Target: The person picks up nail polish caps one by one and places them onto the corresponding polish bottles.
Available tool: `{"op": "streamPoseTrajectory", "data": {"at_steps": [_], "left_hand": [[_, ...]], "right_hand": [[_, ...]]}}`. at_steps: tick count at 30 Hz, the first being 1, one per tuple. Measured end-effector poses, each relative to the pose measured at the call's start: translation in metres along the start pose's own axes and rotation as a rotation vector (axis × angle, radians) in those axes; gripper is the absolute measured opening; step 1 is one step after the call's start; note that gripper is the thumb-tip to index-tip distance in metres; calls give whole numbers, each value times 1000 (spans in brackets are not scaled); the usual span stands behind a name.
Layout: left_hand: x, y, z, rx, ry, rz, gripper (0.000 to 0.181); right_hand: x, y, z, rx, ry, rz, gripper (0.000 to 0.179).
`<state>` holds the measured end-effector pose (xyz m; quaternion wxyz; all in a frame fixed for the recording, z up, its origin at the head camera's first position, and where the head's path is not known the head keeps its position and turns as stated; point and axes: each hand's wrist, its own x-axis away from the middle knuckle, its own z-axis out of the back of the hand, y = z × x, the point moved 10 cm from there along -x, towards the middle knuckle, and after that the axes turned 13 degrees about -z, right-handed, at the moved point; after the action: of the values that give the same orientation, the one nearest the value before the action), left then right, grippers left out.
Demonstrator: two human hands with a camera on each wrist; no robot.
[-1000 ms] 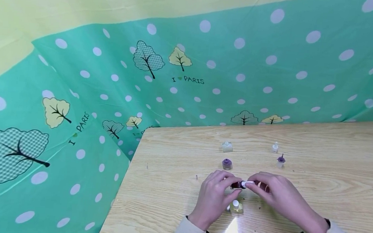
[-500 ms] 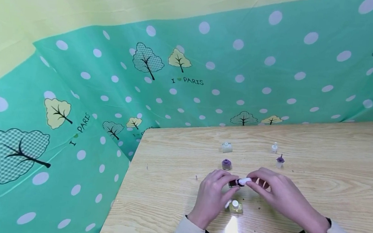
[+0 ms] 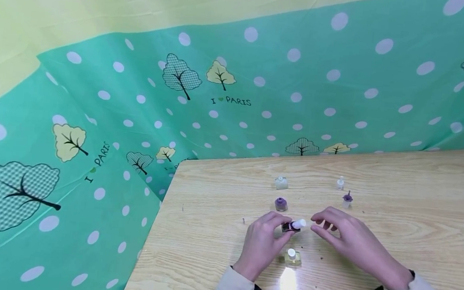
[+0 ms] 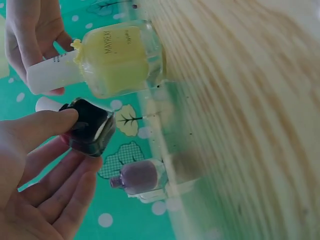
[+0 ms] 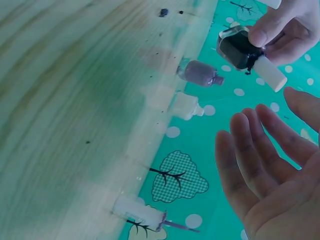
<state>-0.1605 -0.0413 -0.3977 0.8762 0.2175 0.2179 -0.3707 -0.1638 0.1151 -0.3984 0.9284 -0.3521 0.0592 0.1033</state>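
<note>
My left hand (image 3: 262, 246) pinches a dark nail polish bottle (image 4: 90, 127) between thumb and fingers, held tilted above the table. A white cap (image 5: 270, 74) sits on its neck and points to the right; dark polish is smeared where cap and neck meet. Just right of the cap is my right hand (image 3: 346, 233), apart from it, fingers loosely bent with nothing between them. A capped yellow nail polish bottle (image 4: 122, 60) stands on the table just in front of the left hand.
Behind the hands stand an uncapped purple bottle (image 3: 280, 204) and an uncapped pale bottle (image 3: 281, 184). To their right, a white cap (image 3: 340, 184) and a purple-stained cap (image 3: 347, 200) stand brush-up. Small dark specks dot the wooden table (image 3: 206, 253); a green patterned curtain hangs behind.
My right fingers have let go of the white cap and drawn back a little to the right. The left hand has tipped the dark bottle so its cap angles up more.
</note>
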Motion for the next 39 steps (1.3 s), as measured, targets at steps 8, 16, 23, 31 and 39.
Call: {"op": "streamPoseTrajectory", "data": {"at_steps": [8,16,23,31,39], "left_hand": [[4,-11,-15,31,-114,121,27],[9,-25,-28,173,-171,273,24],[14,-34,-37,258,-192,365,24],[16,-37,-44,294,-221,390,20],[19,-40,-45,294,-253,411,29]], "right_hand": [[1,11,-3,34,-19,-17,19],[1,22,-4,67,-30,-25,21],[0,28,-5,82,-24,-16,26],[1,32,-3,95,-18,-15,28],[0,38,-2,115,-7,-23,28]]}}
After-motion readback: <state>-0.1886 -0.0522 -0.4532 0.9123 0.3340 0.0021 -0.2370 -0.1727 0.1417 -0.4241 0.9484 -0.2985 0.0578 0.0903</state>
